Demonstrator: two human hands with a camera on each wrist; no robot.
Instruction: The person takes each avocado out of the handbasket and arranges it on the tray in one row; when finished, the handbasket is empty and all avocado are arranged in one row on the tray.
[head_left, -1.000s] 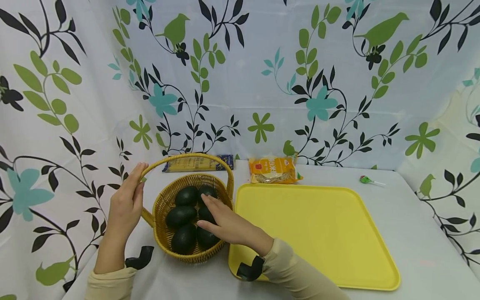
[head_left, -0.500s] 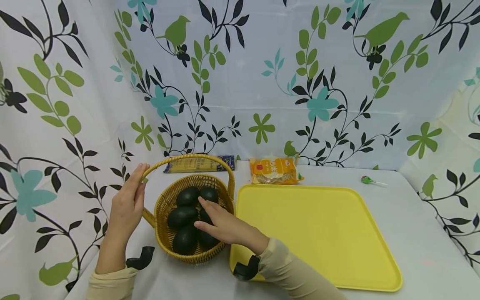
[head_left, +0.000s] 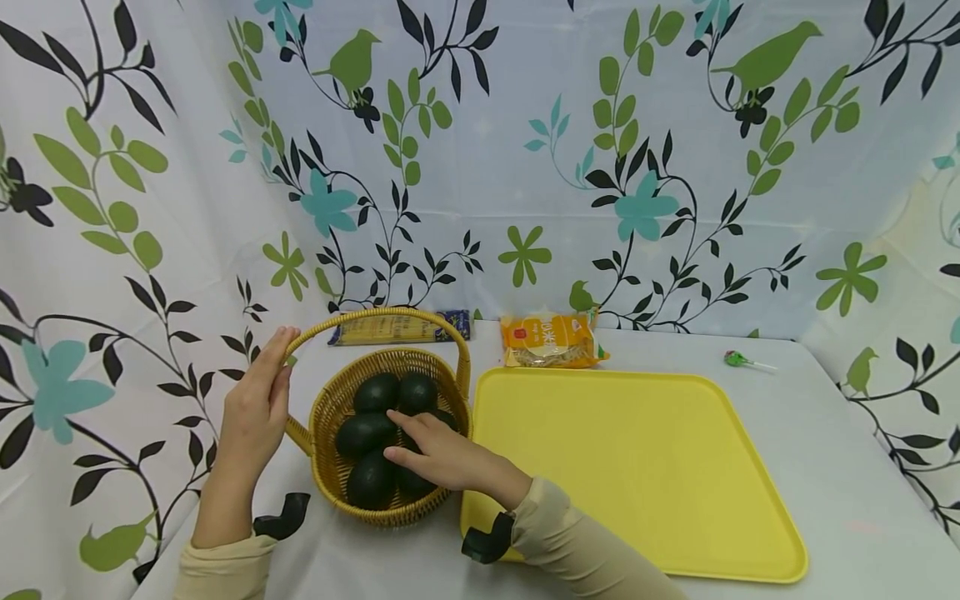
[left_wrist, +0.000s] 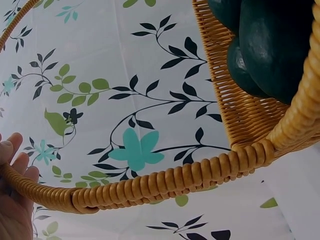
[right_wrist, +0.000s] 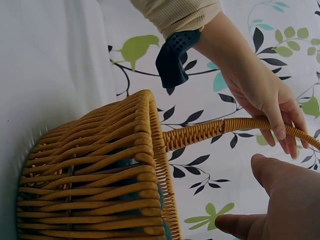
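A round wicker basket (head_left: pixel 322 483) stands left of centre in the head view, with several dark green avocados (head_left: pixel 370 481) in it. Thumb and fingers of my left hand (head_left: pixel 255 408) pinch the left side of its tall arched handle (head_left: pixel 390 311); the left wrist view shows the handle (left_wrist: pixel 165 185) running into that hand (left_wrist: pixel 17 200). Over the right half of the basket is my right hand (head_left: pixel 446 454), fingers extended and thumb apart, covering some of the avocados. Whether it touches them is hard to tell. In the right wrist view, its thumb and finger (right_wrist: pixel 242 225) are spread.
Right of the basket lies a yellow tray (head_left: pixel 622 467), its near-left part under the right forearm. Along the back of the white table are a long yellow packet with a blue end (head_left: pixel 397 327), an orange food packet (head_left: pixel 551 340) and a lollipop (head_left: pixel 738 359). A patterned cloth (head_left: pixel 562 125) hangs behind.
My right hand has shifted slightly left and toward me over the avocados, uncovering more of the ones at the back right. My left hand stays on the handle.
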